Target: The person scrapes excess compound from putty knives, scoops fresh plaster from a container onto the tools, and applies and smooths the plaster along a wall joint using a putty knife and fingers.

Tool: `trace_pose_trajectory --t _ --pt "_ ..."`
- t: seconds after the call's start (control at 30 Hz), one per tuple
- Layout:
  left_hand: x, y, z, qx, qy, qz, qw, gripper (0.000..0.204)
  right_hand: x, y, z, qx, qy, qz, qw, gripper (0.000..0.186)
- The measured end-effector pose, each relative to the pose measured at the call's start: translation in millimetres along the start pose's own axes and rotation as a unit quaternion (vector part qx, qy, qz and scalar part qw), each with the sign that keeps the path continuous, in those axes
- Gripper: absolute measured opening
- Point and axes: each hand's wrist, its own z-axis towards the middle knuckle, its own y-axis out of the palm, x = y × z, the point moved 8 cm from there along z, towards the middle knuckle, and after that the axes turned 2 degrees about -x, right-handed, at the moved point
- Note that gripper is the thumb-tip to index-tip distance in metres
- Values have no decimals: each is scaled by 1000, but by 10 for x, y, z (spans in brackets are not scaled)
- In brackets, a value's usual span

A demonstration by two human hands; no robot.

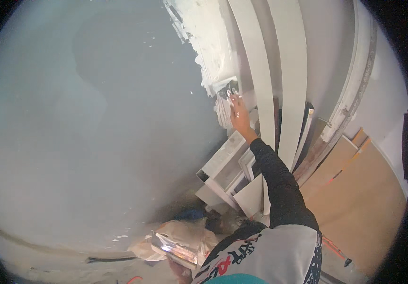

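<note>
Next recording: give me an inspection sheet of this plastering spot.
Surface: grey wall, white plaster patch at upper right.
Job's things: trowel pressed to the patch edge; metal tray with plaster, low.
Clutter: white boards leaning, white frame pieces, plastic bag.
Hands: right hand on the trowel; left hand under the tray.
Cables: nothing seen.
Surroundings: brown panels.
</note>
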Motion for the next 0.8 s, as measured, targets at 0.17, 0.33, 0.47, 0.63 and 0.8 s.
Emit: trace_pose_trajectory --t 0.17,0.33,0.47,0.63,0.8 --pt "1564 2592 -412 -137 221 447 856 66 200 -112 350 30 -10 1 999 55" --pt "643 1737 48 48 -61 36 996 52 415 354 158 -29 1 -10 1000 55" --pt "278 1865 195 32 -200 -245 948 52 635 297 -205 -50 -9 -26 998 62" --pt "194 2199 424 -83 -143 -166 972 51 920 284 -678 -174 73 2 982 57" --pt "329 2335 499 -74 -56 -47 995 48 848 0 -638 -26 113 61 991 53"
